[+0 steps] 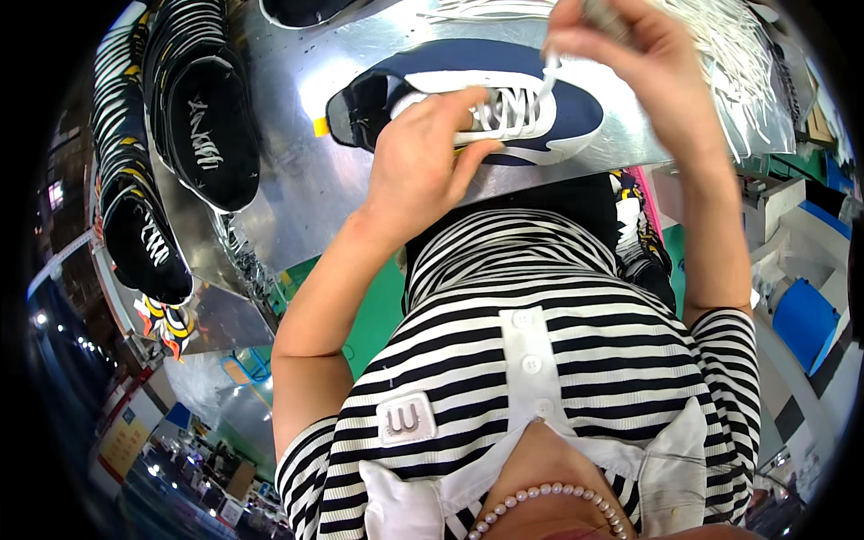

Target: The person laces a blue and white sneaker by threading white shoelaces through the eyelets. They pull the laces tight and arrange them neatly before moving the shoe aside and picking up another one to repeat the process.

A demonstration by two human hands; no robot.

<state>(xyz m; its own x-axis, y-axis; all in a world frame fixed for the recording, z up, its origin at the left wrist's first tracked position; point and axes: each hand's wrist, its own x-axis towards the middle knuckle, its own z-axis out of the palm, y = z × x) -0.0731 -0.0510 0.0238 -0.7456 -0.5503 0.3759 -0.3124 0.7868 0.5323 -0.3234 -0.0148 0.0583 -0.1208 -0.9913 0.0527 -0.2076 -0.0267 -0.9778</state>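
A navy and white sneaker upper lies on the metal table, its toe to the right and its dark heel opening to the left. A white shoelace crosses its eyelet rows. My left hand is closed on the upper beside the tongue, thumb along the near eyelet edge and fingers over the lacing. Above the toe, my right hand pinches a white lace end pulled up from the front eyelets. Something greyish shows among the right fingers; its kind is unclear.
Long rows of nested dark shoe uppers line the left side. Loose white laces are heaped at the table's far right, with more laces along the far edge. The metal table's near edge runs before my body. Several shoes sit below it.
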